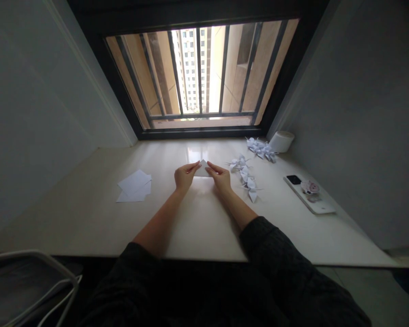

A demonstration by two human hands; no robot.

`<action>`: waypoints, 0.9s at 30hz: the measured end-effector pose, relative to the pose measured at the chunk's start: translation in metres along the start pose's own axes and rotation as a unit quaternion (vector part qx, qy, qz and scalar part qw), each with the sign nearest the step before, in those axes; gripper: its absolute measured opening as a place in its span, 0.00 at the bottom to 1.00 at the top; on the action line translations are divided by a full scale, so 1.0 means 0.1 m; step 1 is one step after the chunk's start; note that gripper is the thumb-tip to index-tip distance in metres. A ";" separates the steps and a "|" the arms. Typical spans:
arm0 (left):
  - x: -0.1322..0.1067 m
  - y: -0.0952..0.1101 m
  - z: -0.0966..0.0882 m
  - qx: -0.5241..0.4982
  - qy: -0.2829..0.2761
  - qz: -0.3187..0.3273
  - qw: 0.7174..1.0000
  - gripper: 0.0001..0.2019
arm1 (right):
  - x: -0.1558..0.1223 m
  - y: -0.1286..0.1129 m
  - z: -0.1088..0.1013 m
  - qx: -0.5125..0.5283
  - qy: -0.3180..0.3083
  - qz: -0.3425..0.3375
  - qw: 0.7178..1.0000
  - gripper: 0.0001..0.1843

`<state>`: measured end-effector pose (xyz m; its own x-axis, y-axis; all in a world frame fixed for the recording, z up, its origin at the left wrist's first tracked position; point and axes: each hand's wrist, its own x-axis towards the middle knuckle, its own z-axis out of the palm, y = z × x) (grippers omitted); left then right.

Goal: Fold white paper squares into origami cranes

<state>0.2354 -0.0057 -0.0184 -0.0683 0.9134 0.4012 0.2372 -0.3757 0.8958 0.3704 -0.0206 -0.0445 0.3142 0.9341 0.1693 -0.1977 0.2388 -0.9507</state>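
Observation:
A small piece of folded white paper (202, 170) is held up between my two hands above the windowsill, with a pointed corner at its top. My left hand (185, 175) pinches its left edge between thumb and fingers. On the opposite edge, my right hand (220, 175) grips the paper the same way. Just right of that hand lies a row of folded paper cranes (245, 175). Several flat sheets of white paper (134, 186) overlap on the sill to the left.
More paper cranes (261, 150) are heaped at the back right, against a white roll (281, 141). A phone (309, 195) with a round grip lies near the right wall. Behind the pale sill (98, 218) stands a dark-framed, barred window (201, 133).

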 end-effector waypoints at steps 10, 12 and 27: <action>0.06 -0.03 -0.03 -0.030 -0.045 -0.048 0.997 0.17 | 0.01 0.00 -0.01 -0.028 -0.016 -0.003 0.999 0.22; 0.08 -0.06 -0.05 -0.045 -0.065 -0.062 0.995 0.18 | 0.01 0.00 -0.01 -0.030 -0.027 -0.002 0.999 0.22; 0.07 -0.06 0.04 -0.136 -0.002 -0.113 0.984 0.16 | -0.02 -0.12 0.05 -0.019 0.011 0.088 0.996 0.32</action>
<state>0.2370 0.0037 -0.0211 -0.0847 0.9789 0.1860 -0.0521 -0.1908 0.9802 0.3678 -0.0241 -0.0326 0.2978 0.9546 -0.0053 -0.2165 0.0621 -0.9743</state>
